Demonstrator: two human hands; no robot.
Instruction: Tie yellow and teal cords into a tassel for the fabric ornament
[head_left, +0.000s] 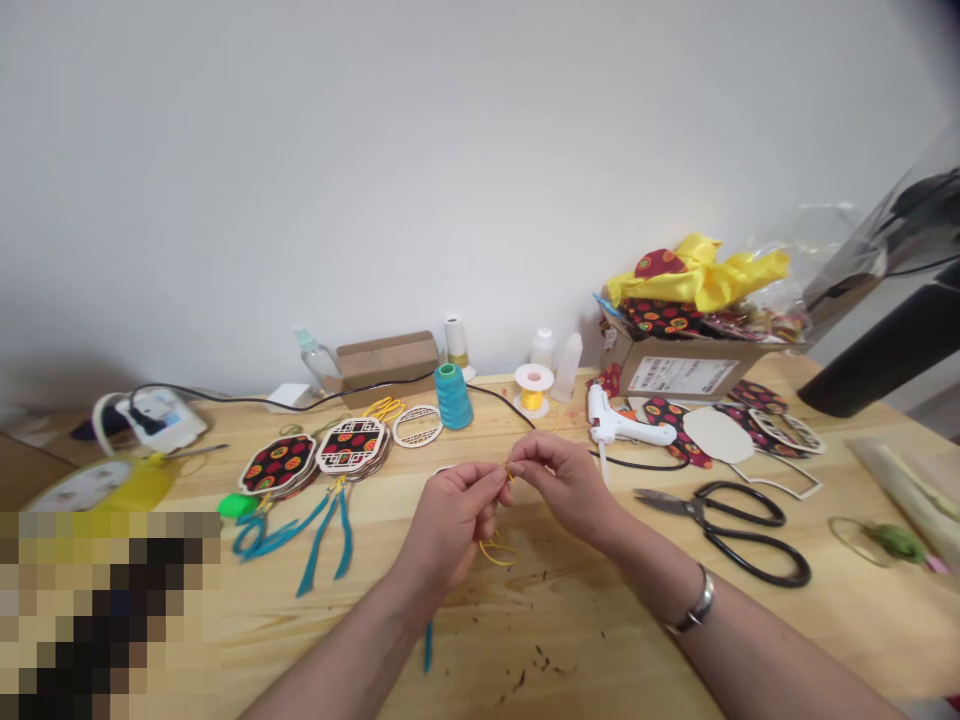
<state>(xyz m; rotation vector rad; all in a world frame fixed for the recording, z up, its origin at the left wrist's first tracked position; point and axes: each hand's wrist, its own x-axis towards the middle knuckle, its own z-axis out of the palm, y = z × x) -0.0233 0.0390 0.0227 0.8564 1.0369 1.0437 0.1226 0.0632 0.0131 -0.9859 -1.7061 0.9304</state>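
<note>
My left hand [459, 515] and my right hand [568, 488] meet over the middle of the table, their fingertips close together. Both pinch a thin yellow cord [498, 552], which loops down below the left fingers. Under my left forearm a strip of teal tassel [428, 648] sticks out; whether it joins the cord is hidden. Left of my hands lie two stacks of patterned ornaments, one with a dark floral face [279, 464] and one with a lattice frame [352, 446], both with teal tassels [324, 540]. A cone of teal thread [453, 398] stands just beyond my hands.
Black-handled scissors [731, 530] lie at the right, blades toward my right hand. Behind them rest a white glue gun [631, 428] and cut panels [717, 434]. A carton of fabric [675, 368], a yellow spool [532, 398] and bottles line the wall. A black cable [360, 384] crosses the back.
</note>
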